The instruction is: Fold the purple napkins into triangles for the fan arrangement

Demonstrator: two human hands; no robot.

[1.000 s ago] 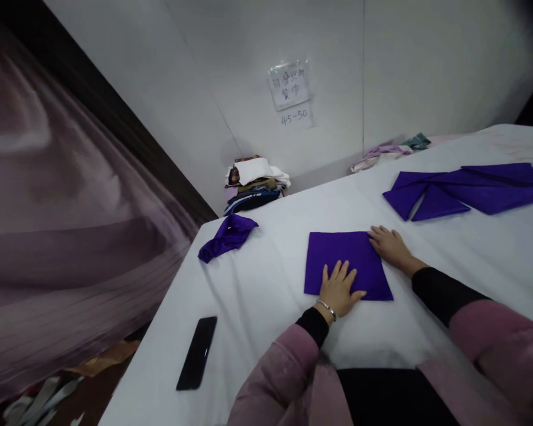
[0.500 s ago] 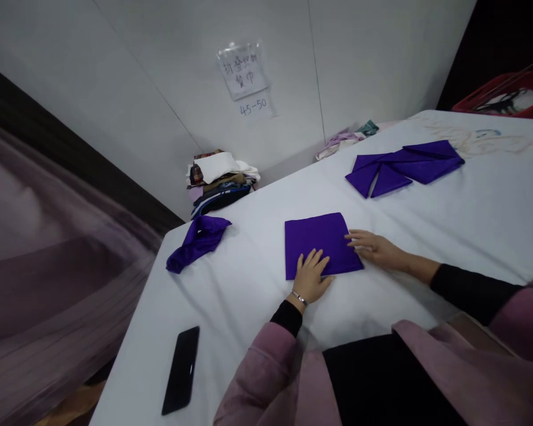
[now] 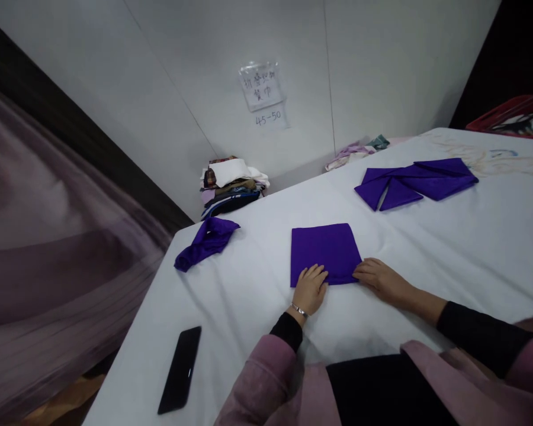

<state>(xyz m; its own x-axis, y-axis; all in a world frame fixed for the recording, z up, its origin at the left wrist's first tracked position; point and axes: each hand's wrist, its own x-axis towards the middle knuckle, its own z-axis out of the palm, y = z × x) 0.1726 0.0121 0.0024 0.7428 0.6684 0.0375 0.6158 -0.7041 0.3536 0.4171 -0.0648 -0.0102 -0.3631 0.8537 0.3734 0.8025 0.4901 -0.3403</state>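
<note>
A purple cloth napkin (image 3: 324,251), folded into a flat square, lies on the white-covered table. My left hand (image 3: 310,291) rests on its near edge, fingers lying on the cloth and thumb at the side; a bracelet circles the wrist. At the near right corner, my right hand (image 3: 382,281) has its fingers together on the cloth's edge, seeming to pinch it. Farther right lies more purple cloth (image 3: 444,180), folded into pointed shapes. A crumpled purple cloth (image 3: 208,242) is on the left near the table's edge.
A black phone (image 3: 180,370) lies on the tablecloth (image 3: 240,343) at front left. Stacked folded clothes (image 3: 231,188) and loose cloths (image 3: 353,154) sit behind the table by the wall. A red basket (image 3: 493,123) stands at far right. A sheer curtain (image 3: 71,254) hangs at left.
My right hand has moved from the napkin's right side to its near right corner, its fingers closing there. My left fingers have drawn together and back toward the near edge. The view has shifted slightly.
</note>
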